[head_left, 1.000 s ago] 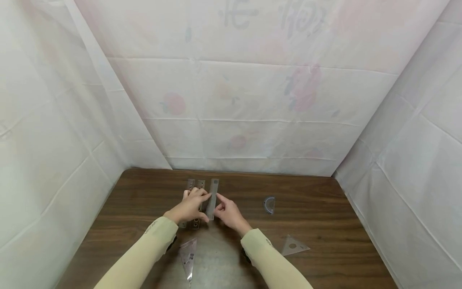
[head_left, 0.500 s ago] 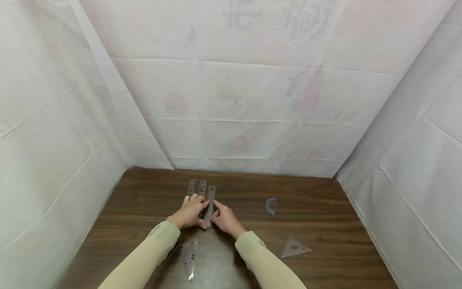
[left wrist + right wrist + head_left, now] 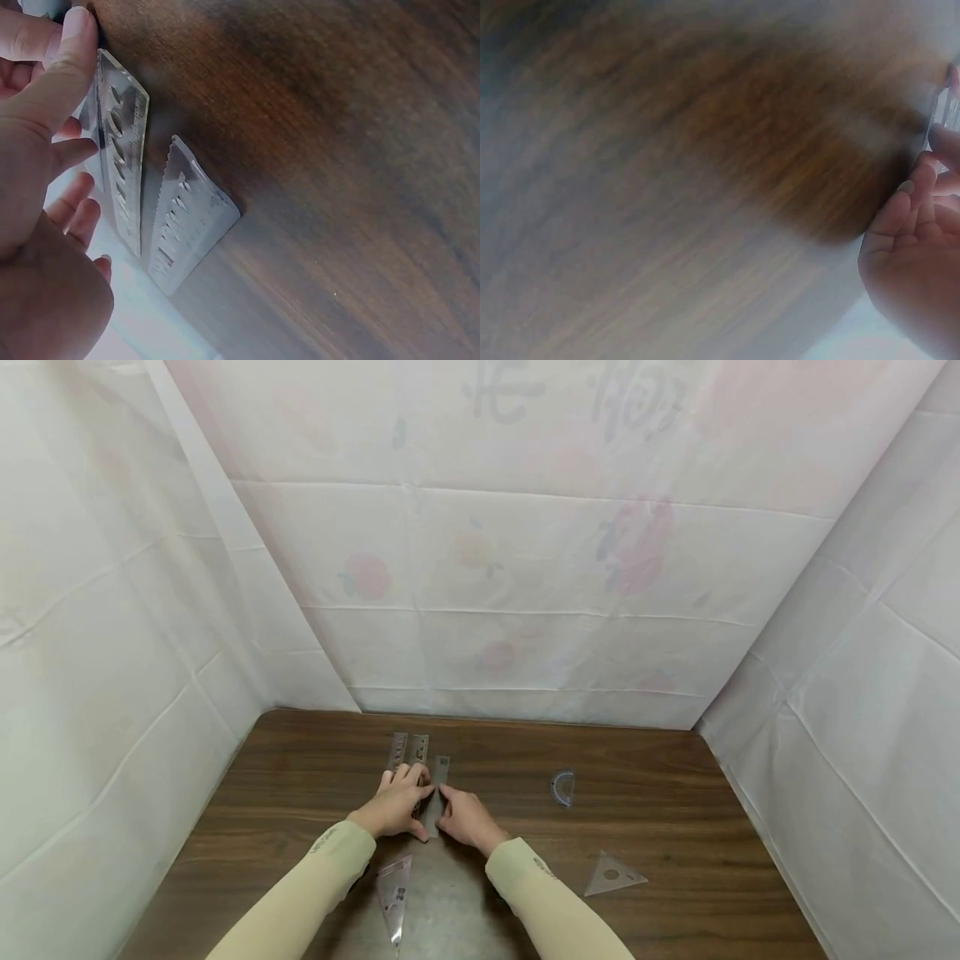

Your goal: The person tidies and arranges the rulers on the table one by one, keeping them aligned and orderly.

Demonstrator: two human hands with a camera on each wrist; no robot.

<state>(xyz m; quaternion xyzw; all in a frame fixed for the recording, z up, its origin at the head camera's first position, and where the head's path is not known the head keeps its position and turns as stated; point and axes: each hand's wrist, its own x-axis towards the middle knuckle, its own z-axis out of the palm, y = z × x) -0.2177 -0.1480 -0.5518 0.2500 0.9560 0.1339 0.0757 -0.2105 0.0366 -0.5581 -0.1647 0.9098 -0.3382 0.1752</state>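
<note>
A clear straight ruler lies between my two hands, its length running away from me. My left hand holds its left edge with thumb and index finger. The other left fingers hang over two clear stencil rulers with cut-out shapes, the nearer stencil ruler and the outer stencil ruler. My right hand holds the ruler's right edge with thumb and index finger, its other fingers curled under. In the right wrist view, only a sliver of the ruler shows by the fingers.
A pinkish clear set square lies near the front, below my left hand. Rightward are a small protractor and another clear set square. White printed cloth closes off the wooden table at the back and sides.
The straight ruler has come toward me and slightly left, closer beside the stencil rulers, with both hands on it. The set squares and protractor have stayed put.
</note>
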